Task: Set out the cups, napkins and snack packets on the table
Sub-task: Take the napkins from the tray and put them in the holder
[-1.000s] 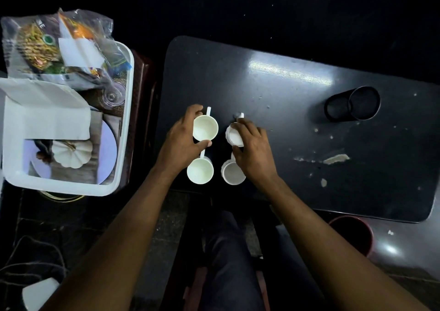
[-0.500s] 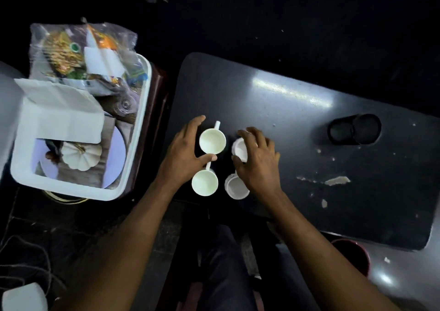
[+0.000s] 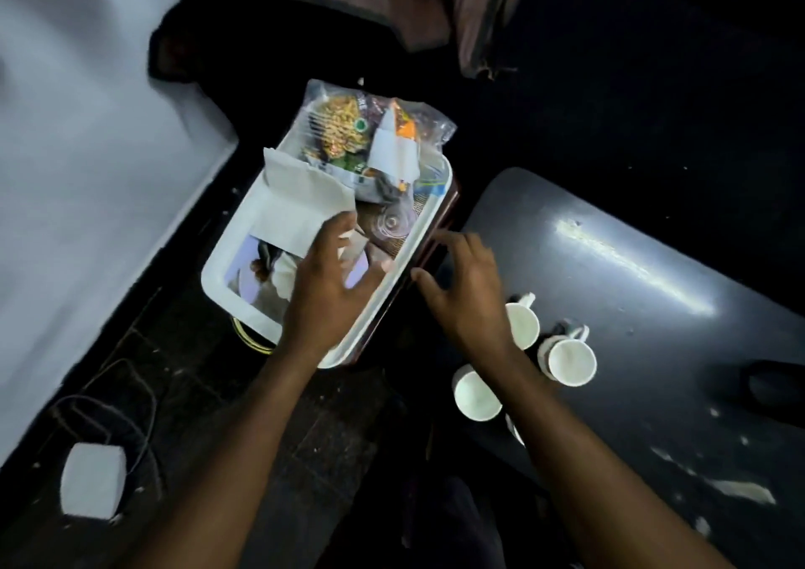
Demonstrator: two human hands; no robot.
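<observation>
Several white cups stand on the dark table (image 3: 653,237) near its left end: one (image 3: 570,361) at the right, one (image 3: 477,396) near the edge, one (image 3: 525,324) partly behind my right wrist. A white tray (image 3: 218,272) left of the table holds white napkins (image 3: 300,202) and clear snack packets (image 3: 348,133). My left hand (image 3: 326,281) hovers open over the tray, fingertips at the napkins' lower edge. Over the gap between tray and table, my right hand (image 3: 466,285) is spread, holding nothing.
A clear glass (image 3: 392,222) and a small white pumpkin (image 3: 283,272) also lie in the tray. A white box (image 3: 93,481) with cables sits on the dark floor at lower left. A pale surface (image 3: 65,176) fills the left side. A dark object (image 3: 775,387) rests on the table's right.
Both hands have let go of the cups and moved left to the tray. The view has swung left, so the table now sits at the right.
</observation>
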